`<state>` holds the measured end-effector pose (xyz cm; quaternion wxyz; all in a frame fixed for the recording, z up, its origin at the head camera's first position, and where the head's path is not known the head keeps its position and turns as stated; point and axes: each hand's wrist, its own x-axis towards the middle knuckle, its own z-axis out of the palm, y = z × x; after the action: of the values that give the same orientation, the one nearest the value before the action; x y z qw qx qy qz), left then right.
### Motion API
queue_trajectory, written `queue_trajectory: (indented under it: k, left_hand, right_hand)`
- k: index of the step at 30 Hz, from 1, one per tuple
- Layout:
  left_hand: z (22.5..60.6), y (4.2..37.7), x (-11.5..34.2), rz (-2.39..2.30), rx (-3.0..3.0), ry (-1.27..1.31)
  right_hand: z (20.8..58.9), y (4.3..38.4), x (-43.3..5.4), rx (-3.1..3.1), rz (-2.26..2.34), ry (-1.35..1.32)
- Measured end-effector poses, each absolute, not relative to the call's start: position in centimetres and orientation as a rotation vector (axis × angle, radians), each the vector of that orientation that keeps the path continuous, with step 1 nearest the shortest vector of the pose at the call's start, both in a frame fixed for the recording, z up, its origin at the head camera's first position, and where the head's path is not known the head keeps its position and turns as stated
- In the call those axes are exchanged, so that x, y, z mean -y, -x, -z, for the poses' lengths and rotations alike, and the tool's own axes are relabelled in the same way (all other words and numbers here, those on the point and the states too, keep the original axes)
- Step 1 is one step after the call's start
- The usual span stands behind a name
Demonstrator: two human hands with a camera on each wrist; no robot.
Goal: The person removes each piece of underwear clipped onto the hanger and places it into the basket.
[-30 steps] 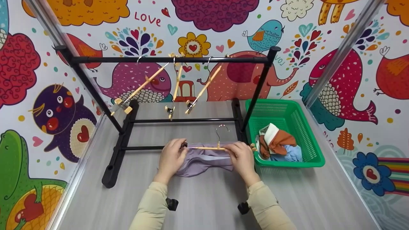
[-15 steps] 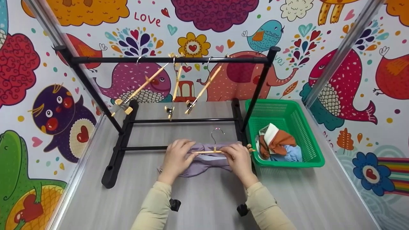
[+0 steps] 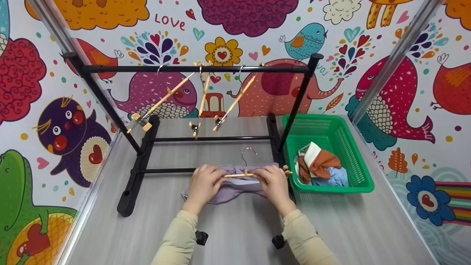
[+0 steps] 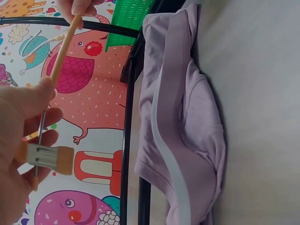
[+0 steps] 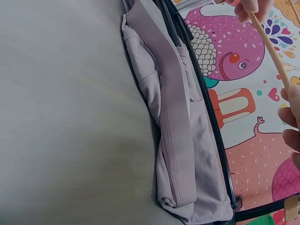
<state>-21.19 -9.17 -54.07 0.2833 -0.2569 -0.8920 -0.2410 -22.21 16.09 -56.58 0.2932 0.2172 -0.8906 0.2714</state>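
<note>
A wooden clip hanger is held level between both hands, its metal hook pointing up. My left hand pinches its bar left of the hook; in the left wrist view a clip sits by that palm. My right hand grips the bar on the other side, with the other clip showing past the fingers. Below the hanger, a lilac garment with a wide waistband lies flat on the floor, apart from the hanger in both wrist views.
A black clothes rack stands ahead, with three hangers on its top rail. The garment lies by its front lower bar. At the right is a green basket holding rust-brown and light blue clothes. Patterned walls surround the floor.
The left hand has shifted right along the hanger, from its left clip inward to the bar. The hanger has moved slightly left and nearer. The garment stays in place.
</note>
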Motion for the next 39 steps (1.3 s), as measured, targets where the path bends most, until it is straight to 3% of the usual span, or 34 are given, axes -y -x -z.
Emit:
queue_trajectory:
  k: [39]
  left_hand:
    - [56.6, 20.5, 9.6, 0.646, 2.203, 0.54]
  right_hand:
    - [57.0, 22.7, -15.3, 2.251, -0.81, -0.775]
